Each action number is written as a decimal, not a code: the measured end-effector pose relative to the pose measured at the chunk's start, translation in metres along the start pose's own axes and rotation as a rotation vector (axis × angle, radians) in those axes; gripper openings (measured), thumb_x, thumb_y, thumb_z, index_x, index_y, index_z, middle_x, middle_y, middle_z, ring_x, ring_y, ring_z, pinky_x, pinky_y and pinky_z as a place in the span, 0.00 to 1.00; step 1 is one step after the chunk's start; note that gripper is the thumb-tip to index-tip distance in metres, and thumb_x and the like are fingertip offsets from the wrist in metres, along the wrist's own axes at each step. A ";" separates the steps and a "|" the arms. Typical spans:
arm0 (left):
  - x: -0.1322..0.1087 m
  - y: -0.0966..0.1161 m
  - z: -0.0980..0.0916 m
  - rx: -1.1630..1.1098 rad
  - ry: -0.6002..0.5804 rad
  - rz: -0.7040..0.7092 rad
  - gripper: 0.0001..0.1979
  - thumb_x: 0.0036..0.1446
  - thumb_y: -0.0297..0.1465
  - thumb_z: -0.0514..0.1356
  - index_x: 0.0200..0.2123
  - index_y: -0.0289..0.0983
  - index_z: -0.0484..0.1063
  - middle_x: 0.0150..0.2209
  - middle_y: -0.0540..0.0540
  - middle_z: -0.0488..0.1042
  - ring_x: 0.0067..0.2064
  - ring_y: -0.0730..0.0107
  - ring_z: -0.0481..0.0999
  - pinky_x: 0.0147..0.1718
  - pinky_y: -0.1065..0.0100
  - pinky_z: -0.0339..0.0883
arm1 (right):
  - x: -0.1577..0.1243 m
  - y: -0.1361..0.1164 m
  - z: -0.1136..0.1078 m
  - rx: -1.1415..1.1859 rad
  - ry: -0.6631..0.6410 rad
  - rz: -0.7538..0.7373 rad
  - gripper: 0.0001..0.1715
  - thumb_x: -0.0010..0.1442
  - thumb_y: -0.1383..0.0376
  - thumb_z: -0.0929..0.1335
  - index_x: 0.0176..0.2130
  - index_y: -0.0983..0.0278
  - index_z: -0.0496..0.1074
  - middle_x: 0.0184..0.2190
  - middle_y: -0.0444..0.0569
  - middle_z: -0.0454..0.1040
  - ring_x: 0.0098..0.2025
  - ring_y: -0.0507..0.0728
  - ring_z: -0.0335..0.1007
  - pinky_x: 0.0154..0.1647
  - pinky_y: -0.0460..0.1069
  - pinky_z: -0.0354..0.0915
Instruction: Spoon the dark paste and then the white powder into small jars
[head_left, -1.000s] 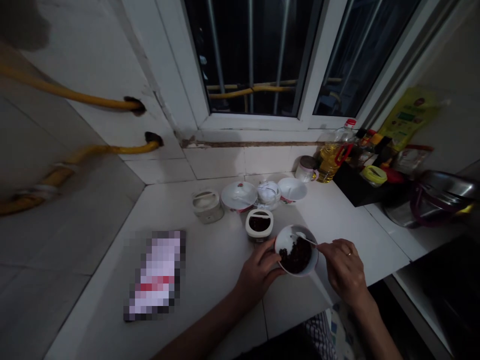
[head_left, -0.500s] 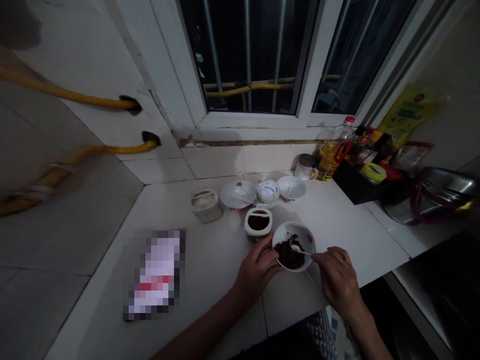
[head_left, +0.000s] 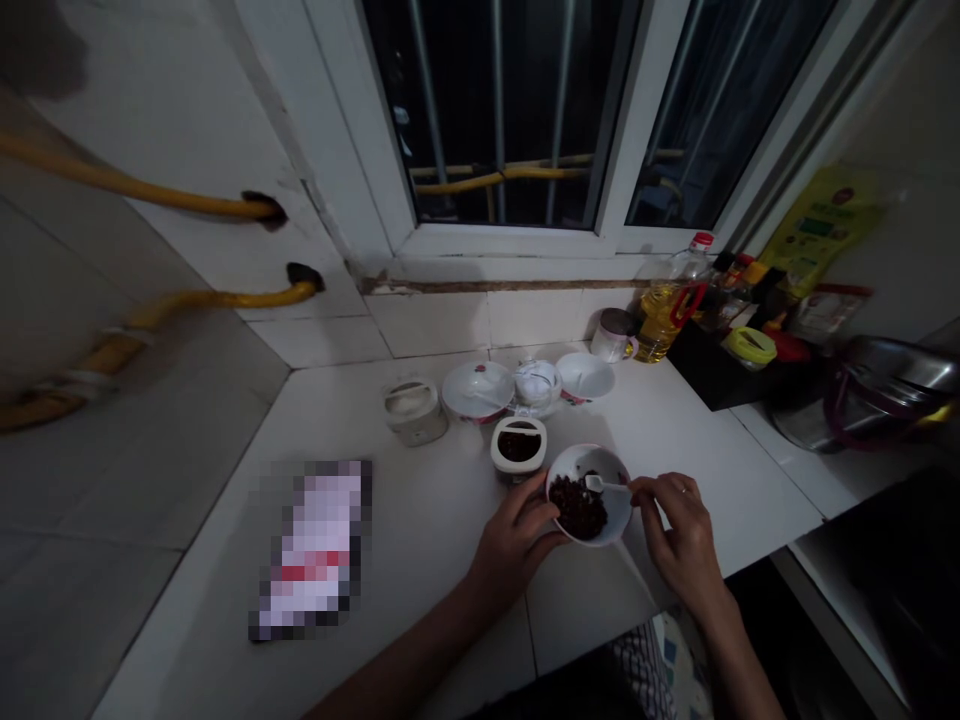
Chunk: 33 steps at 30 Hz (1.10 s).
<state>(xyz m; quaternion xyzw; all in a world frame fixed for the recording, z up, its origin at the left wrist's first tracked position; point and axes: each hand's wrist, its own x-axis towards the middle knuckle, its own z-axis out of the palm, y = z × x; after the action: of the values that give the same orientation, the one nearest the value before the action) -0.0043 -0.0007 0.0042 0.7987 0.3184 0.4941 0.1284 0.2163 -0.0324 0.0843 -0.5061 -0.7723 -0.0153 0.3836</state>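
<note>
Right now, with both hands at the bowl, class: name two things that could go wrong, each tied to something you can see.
1. The left hand grips the bowl by one side of its rim, and the bowl looks tipped. The dark contents could spill onto the counter as the right hand works the spoon.
2. The open jar stands close behind the left hand's fingers; a nudge might knock it.

Bowl (head_left: 589, 495) on counter (head_left: 420, 520), small jar (head_left: 518, 449) just behind-left, oil bottle (head_left: 666, 305) far behind-right, by window (head_left: 525, 120).
</note>
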 end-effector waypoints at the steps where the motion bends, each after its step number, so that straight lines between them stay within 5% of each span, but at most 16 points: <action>1: 0.000 0.000 0.000 -0.005 -0.001 -0.003 0.09 0.63 0.35 0.58 0.43 0.37 0.67 0.55 0.36 0.65 0.51 0.61 0.75 0.45 0.60 0.75 | 0.002 0.002 0.001 0.004 -0.016 0.010 0.10 0.62 0.74 0.62 0.42 0.63 0.68 0.27 0.45 0.72 0.29 0.54 0.66 0.41 0.55 0.60; 7: 0.000 0.000 -0.001 -0.028 0.007 0.007 0.10 0.61 0.33 0.60 0.44 0.37 0.68 0.56 0.37 0.66 0.52 0.59 0.74 0.46 0.60 0.74 | 0.008 -0.005 0.020 0.147 -0.103 0.101 0.10 0.64 0.70 0.61 0.38 0.61 0.71 0.27 0.45 0.76 0.32 0.56 0.68 0.44 0.57 0.61; 12: 0.001 0.000 -0.001 -0.048 0.009 -0.004 0.10 0.60 0.32 0.61 0.45 0.38 0.68 0.56 0.38 0.66 0.53 0.59 0.73 0.46 0.59 0.74 | 0.003 -0.003 0.027 0.303 0.030 0.407 0.09 0.61 0.61 0.65 0.34 0.61 0.75 0.24 0.47 0.77 0.36 0.60 0.70 0.37 0.54 0.64; 19: 0.002 0.000 -0.002 -0.054 0.003 -0.007 0.10 0.61 0.33 0.60 0.45 0.38 0.68 0.56 0.37 0.66 0.53 0.60 0.73 0.46 0.61 0.74 | 0.003 0.005 0.018 0.596 0.035 0.747 0.15 0.55 0.54 0.68 0.31 0.63 0.75 0.21 0.47 0.76 0.28 0.58 0.72 0.36 0.53 0.65; 33: 0.003 0.000 -0.002 -0.044 -0.011 -0.026 0.10 0.61 0.33 0.59 0.45 0.39 0.67 0.56 0.38 0.65 0.53 0.60 0.73 0.47 0.60 0.73 | 0.027 -0.006 0.028 0.745 0.121 0.690 0.11 0.55 0.57 0.69 0.32 0.63 0.75 0.22 0.45 0.76 0.27 0.56 0.71 0.32 0.50 0.66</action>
<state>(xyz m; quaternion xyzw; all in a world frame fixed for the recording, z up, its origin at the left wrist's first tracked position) -0.0055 0.0006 0.0073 0.7944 0.3171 0.4947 0.1540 0.1903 -0.0034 0.0834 -0.5588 -0.4896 0.3595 0.5646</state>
